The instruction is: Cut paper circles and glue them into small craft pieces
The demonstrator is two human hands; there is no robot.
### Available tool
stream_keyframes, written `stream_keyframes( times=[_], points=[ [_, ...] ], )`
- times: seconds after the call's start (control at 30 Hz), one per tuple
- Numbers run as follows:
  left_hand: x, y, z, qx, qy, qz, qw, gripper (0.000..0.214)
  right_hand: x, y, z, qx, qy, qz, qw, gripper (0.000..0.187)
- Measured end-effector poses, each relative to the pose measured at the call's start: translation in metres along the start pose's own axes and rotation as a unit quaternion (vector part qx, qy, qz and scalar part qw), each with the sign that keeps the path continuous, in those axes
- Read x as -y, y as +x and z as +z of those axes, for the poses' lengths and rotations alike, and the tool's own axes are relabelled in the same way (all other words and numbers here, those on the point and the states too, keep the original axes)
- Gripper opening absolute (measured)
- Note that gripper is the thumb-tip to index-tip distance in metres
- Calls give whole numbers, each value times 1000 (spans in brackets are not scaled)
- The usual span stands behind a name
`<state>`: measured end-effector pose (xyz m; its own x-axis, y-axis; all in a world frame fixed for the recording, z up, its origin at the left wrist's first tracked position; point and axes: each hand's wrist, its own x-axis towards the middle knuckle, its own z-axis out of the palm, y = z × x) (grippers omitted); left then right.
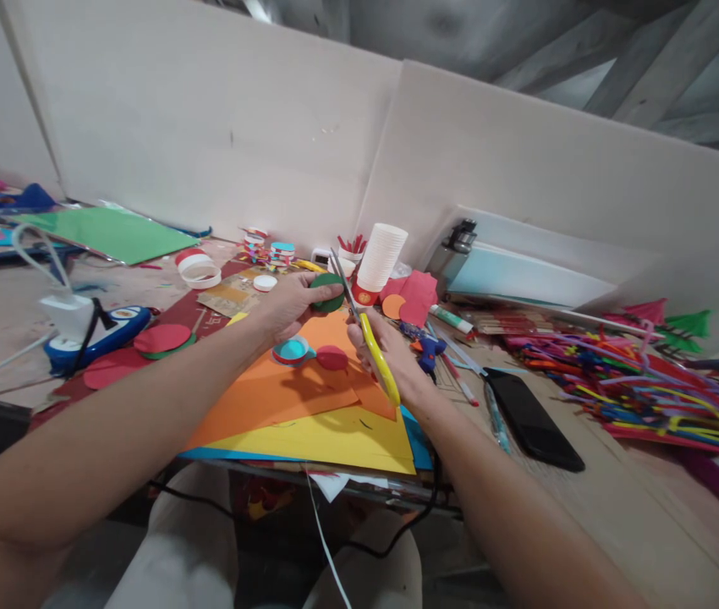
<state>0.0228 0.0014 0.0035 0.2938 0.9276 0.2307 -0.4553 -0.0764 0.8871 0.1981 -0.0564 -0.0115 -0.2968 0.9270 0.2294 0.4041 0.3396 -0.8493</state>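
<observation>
My left hand (289, 306) pinches a round dark green paper disc (326, 293) above the work surface. In my right hand (380, 342) is a pair of scissors with yellow handles (380, 359), its blades (343, 277) pointing up and away beside the disc's right edge. Whether the blades touch the paper I cannot tell. Beneath my hands lie orange paper (264, 393) and yellow paper (347, 440). On the orange sheet sits a small round cup piece with a blue inside (291, 348), next to a red paper piece (332, 358).
A stack of white paper cups (385, 254) stands at the back. To the right are a black phone (530, 419), a blue glue gun (429, 351) and many coloured pipe cleaners (651, 372). On the left are red paper discs (161, 338) and a blue power strip (102, 338).
</observation>
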Motion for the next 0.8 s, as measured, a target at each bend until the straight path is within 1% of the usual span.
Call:
stream_keyframes(
  times=[0.13, 0.4, 0.63, 0.8],
  points=[
    [0, 2, -2, -8, 6, -5, 1000, 34, -2, 1, 0, -13, -3, -8, 1000, 29],
    [-1, 7, -9, -18, 19, -19, 999, 38, -1, 0, -2, -10, -31, -22, 999, 29],
    [4, 3, -5, -53, -14, -7, 998, 42, -4, 1, -1, -11, -20, -16, 1000, 36],
    [0, -1, -2, -47, -2, -18, 999, 46, -1, 1, 0, -10, -11, -12, 1000, 38]
  ],
)
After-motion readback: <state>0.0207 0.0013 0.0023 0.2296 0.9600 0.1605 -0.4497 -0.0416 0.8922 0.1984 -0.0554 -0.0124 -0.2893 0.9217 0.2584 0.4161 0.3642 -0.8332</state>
